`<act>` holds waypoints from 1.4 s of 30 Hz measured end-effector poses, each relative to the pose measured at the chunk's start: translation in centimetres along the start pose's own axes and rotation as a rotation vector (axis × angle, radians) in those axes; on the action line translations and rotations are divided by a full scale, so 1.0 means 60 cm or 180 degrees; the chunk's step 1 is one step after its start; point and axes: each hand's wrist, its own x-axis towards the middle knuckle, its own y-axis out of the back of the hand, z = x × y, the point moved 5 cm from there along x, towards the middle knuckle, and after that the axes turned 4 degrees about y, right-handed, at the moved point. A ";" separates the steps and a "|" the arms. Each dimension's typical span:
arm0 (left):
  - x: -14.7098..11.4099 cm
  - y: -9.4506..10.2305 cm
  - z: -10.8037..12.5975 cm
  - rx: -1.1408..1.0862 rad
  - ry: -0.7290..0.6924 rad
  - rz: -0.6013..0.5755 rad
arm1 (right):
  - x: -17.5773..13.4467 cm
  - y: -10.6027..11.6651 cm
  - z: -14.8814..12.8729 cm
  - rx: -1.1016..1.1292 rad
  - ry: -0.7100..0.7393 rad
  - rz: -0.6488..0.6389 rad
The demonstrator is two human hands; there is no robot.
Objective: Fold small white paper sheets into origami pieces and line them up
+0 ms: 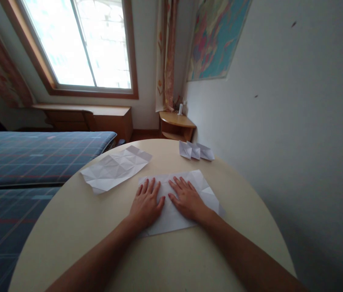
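Note:
A creased sheet of white paper lies on the round cream table in front of me. My left hand rests flat on its left part, fingers stretched out. On the middle of the same sheet lies my right hand, palm down with fingers spread. The two thumbs point toward each other with a small gap between them. Fold lines show on the sheet's right side, where a corner slants off. Parts of the paper are hidden under both hands.
Another unfolded, heavily creased paper sheet lies at the table's back left. Several folded white paper pieces stand in a row at the back right. A bed with a blue plaid cover is at the left, and a white wall at the right.

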 end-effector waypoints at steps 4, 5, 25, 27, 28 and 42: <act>0.000 0.002 0.001 0.0024 -0.0008 -0.0014 | 0.008 0.011 0.053 -0.0154 -0.0464 0.0039; 0.000 0.003 0.001 0.0023 -0.0004 -0.0025 | 0.009 0.014 0.066 -0.0189 -0.0586 0.0058; 0.007 0.006 -0.005 0.0113 0.0117 -0.0033 | -0.008 0.001 -0.007 -0.0019 -0.0001 -0.0012; 0.007 0.007 -0.007 0.0127 0.0110 -0.0043 | -0.004 0.005 0.020 -0.0093 -0.0233 -0.0028; 0.008 0.007 -0.008 0.0132 0.0110 -0.0054 | -0.002 0.007 0.033 -0.0129 -0.0341 -0.0037; 0.011 0.007 -0.012 0.0138 0.0242 0.0029 | 0.001 0.022 0.018 -0.0156 -0.0038 0.0445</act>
